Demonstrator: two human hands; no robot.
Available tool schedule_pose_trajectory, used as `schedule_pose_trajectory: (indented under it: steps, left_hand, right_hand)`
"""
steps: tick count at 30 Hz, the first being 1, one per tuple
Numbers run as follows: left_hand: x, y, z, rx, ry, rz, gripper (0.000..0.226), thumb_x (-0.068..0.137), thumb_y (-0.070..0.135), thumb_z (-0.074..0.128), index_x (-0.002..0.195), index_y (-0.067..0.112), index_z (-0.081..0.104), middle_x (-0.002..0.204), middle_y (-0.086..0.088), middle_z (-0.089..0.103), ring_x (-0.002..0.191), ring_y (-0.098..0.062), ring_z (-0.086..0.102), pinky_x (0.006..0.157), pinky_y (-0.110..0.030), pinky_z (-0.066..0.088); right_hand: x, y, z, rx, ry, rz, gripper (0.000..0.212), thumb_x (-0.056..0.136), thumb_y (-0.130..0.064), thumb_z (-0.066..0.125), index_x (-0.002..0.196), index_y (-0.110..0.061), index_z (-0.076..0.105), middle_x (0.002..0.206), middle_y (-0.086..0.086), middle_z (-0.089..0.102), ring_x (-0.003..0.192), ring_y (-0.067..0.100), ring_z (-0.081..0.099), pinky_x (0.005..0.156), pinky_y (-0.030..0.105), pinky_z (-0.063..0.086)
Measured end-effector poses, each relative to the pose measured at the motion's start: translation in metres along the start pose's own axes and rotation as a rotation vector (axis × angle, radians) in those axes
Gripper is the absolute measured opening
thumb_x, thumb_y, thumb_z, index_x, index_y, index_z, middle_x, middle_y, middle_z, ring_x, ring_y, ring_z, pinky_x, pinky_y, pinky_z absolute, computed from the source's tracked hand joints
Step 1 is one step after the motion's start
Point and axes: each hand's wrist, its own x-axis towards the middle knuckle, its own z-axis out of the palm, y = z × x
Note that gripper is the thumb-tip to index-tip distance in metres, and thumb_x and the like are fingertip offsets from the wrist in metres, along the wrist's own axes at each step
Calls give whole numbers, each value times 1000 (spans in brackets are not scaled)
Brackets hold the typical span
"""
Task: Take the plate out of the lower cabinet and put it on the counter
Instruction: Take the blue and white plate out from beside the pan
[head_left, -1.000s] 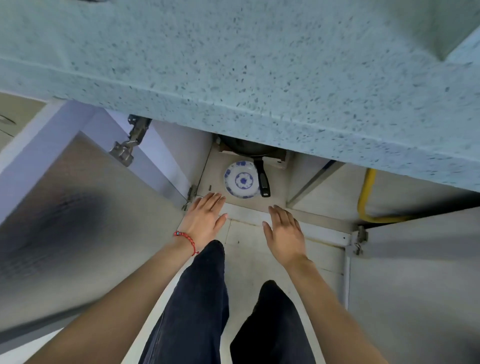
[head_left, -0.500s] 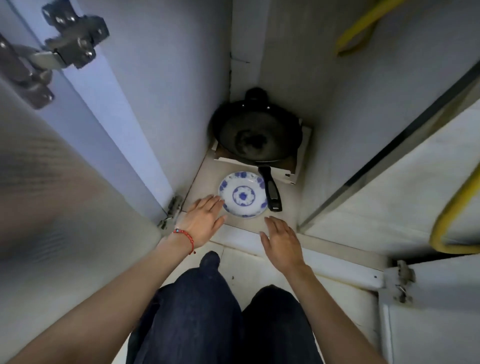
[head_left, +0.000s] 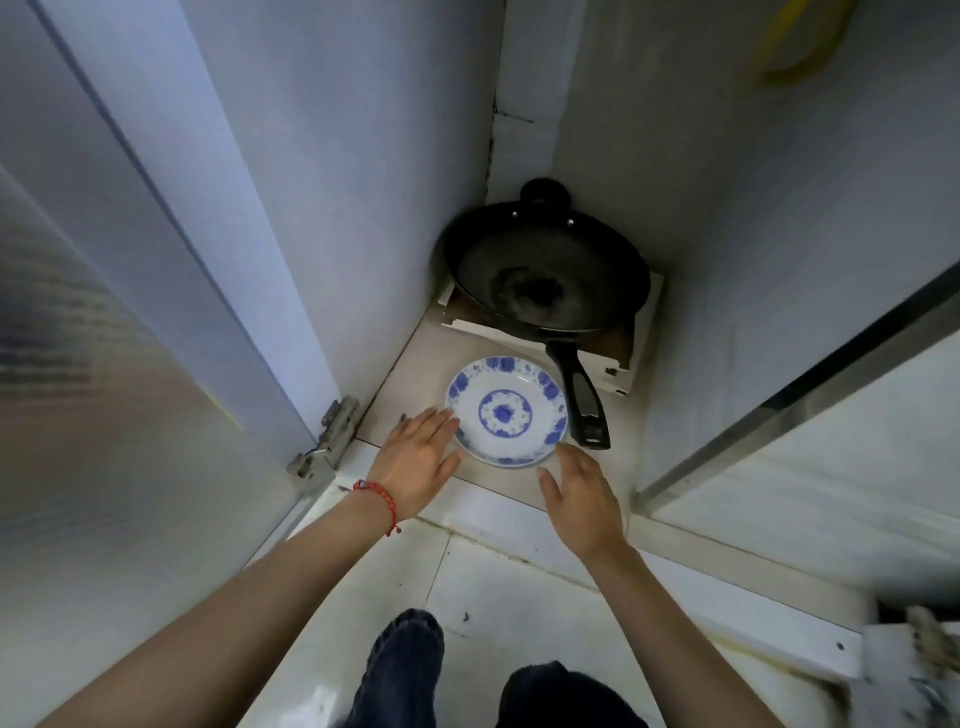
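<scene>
Plate: the blue-and-white plate (head_left: 506, 410) lies flat on the lower cabinet floor (head_left: 415, 358), near its front edge, right side up.
My left hand: my left hand (head_left: 418, 460) is palm down at the plate's left rim, fingertips at the rim or just touching it; I cannot tell which. A red bracelet (head_left: 382, 501) sits on that wrist.
Left grip: fingers spread flat, closed on nothing.
My right hand: my right hand (head_left: 582, 499) hovers at the plate's near-right rim, its fingertips just short of the edge.
Right grip: fingers loosely spread, holding nothing.
Pan: a black frying pan (head_left: 545, 275) sits behind the plate on a flat white box (head_left: 618, 364); its handle (head_left: 579, 397) runs forward along the plate's right rim, just beside it, and I cannot tell whether they touch.
Left side room: a bare strip of cabinet floor lies between the plate and the left cabinet wall (head_left: 332, 182).
Right side room: the pan handle takes up the space there, with the right cabinet wall (head_left: 779, 249) beyond it.
Front edge: the cabinet floor ends in a pale sill (head_left: 493, 525) under my wrists, with floor tile (head_left: 483, 597) below.
Door: the left cabinet door (head_left: 104, 415) stands open, its hinge (head_left: 324, 441) near my left wrist.
Legs: my knees in dark trousers (head_left: 405, 670) are at the bottom of the view.
</scene>
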Motion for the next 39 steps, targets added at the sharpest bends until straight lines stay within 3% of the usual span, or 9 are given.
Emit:
schedule_pose_trajectory:
  steps: [4,11,13,17,21,24,29,35,39]
  left_hand:
    - [14,-13,24,-11,1,-65,57,92,39,26,141,9,25,151,-10,29,142,-24,20,117,-37,14]
    - [38,-26,42,-124,55,-134,73,82,49,18,137,3,33,145,-18,38,137,-29,30,115,-41,24]
    - [48,-29,49,-180,70,-176,68,85,47,25,134,1,37,141,-20,43,135,-32,35,113,-44,29]
    - [64,-25,59,-437,116,-299,42,90,31,46,121,3,50,122,-19,60,113,-34,54,95,-42,48]
    - [73,-16,63,-624,268,-395,28,88,12,54,112,-1,53,111,-20,66,100,-34,62,76,-29,47]
    - [77,-14,64,-750,316,-418,26,85,2,52,110,-2,57,109,-22,66,100,-36,62,82,-36,51]
    - [80,-12,65,-888,353,-475,35,78,-13,51,108,0,62,109,-19,67,97,-28,60,80,-30,45]
    - [74,-8,59,-991,399,-511,40,75,-18,51,110,-1,61,98,-3,58,89,-18,55,74,-23,44]
    - [65,-14,63,-1057,394,-553,43,75,-18,55,114,0,58,106,-7,61,92,-20,56,83,-31,47]
  right_hand:
    - [18,13,18,16,62,5,43,93,-27,47,130,-7,39,129,16,53,119,27,48,93,36,48]
    - [39,29,34,28,102,20,39,94,-28,46,122,-2,47,119,19,60,109,31,55,85,39,52]
    - [47,35,39,50,92,48,39,94,-29,44,122,-2,48,118,19,61,108,32,56,86,39,51]
    - [61,42,53,276,148,137,41,91,-29,51,126,-10,45,119,14,61,107,28,59,85,39,54]
    - [73,47,65,409,203,219,47,90,-29,52,131,-11,39,124,13,58,111,28,57,89,45,53]
    - [78,49,72,449,247,232,44,90,-25,53,128,-7,42,122,16,59,111,30,58,87,47,54]
    - [82,45,76,513,310,268,36,88,-13,57,121,0,49,119,18,60,110,31,58,88,44,54]
    - [81,41,73,546,306,293,35,88,-8,56,120,4,48,120,20,59,111,32,57,86,32,51]
    - [66,33,66,575,316,259,29,87,-3,57,114,6,53,115,22,63,107,32,60,83,35,53]
